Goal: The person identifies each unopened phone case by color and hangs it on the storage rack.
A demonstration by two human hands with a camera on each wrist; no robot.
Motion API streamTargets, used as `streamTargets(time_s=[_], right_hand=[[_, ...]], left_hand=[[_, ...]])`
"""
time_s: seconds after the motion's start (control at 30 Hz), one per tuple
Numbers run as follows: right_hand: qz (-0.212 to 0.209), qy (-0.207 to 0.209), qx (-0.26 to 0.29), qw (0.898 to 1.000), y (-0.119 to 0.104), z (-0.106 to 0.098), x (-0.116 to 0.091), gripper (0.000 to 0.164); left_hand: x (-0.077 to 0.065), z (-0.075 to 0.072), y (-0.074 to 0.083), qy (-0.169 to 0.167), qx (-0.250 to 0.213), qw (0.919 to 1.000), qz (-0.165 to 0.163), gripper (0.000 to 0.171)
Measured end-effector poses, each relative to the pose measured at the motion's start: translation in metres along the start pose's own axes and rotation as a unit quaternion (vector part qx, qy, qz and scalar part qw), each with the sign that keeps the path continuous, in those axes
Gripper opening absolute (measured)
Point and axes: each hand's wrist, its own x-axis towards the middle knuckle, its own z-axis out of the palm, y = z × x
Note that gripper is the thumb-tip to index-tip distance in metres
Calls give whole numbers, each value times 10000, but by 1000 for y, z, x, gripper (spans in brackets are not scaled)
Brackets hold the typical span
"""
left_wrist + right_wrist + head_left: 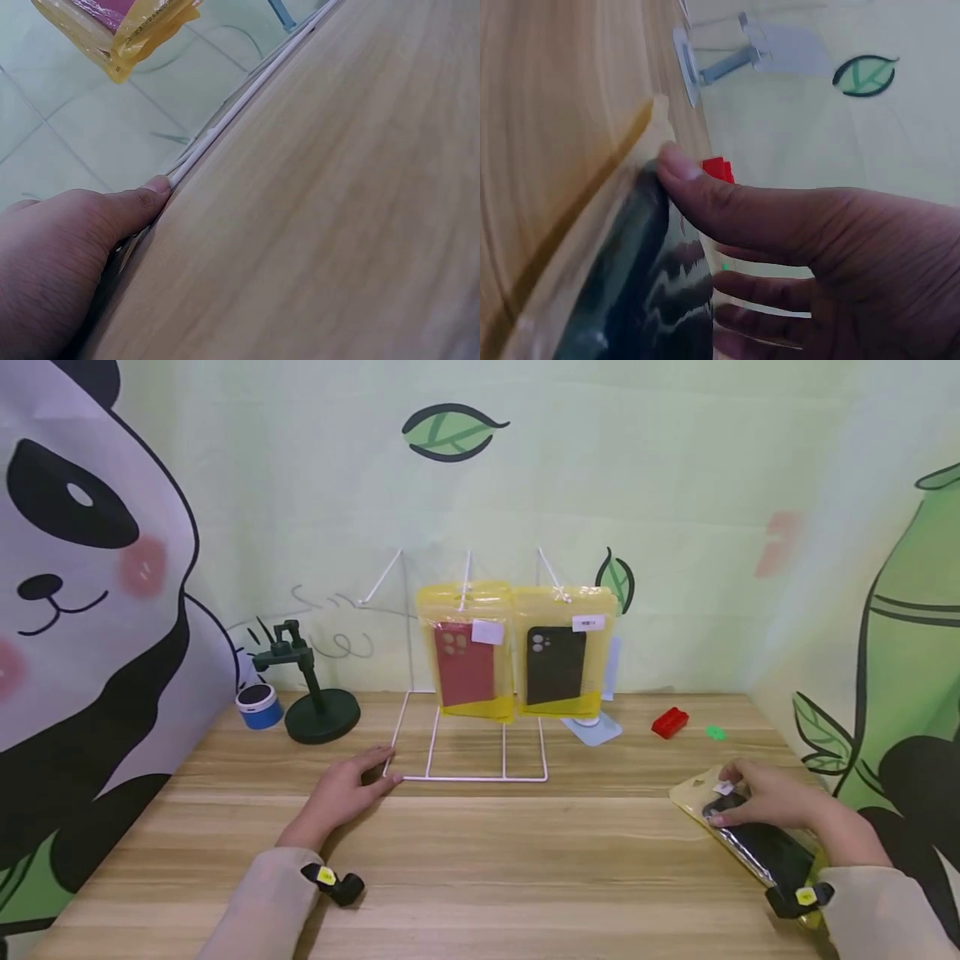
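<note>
A white wire display rack stands on the table with three hooks at its top. My left hand holds the front left corner of its base; in the left wrist view the thumb presses at the wire. Two yellow-edged clear pouches hang from the middle and right hooks: a red phone case in its pouch and a black phone case in its pouch. At the right, my right hand grips another pouched black phone case lying slanted, thumb on one edge and fingers across it.
A dark green stand and a blue and white round container are at the back left. Behind the rack stands a light blue holder. A red block and a small green piece lie at the back right.
</note>
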Motion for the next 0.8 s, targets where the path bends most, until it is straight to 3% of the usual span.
streamTargets(time_s=[0.1,0.2,0.33,0.43,0.57,0.67,0.8], right_hand=[[107,150,-148,9997,1,0,-1,87],[509,114,-225,9984,9,-3,-4,90],[1051,-257,154,9940,18,-4,-6,67],[1035,-466,522,9922,19,-4,-4,48],[768,-583,934,9910,19,-4,0,34],[737,-523,1217,9884,19,-4,3,29],[641,-136,1715,9830,17,-5,1,32]], left_hand=[[0,2,-1,23,1,10000,74,59],[1,2,-1,10,-58,10000,43,59],[1,2,-2,11,-65,9999,83,60],[0,2,-3,70,-56,9999,97,60],[-1,-1,-5,125,-35,9999,100,60],[-2,-3,-6,117,-13,9998,132,60],[-1,-3,-5,88,-7,9999,136,60]])
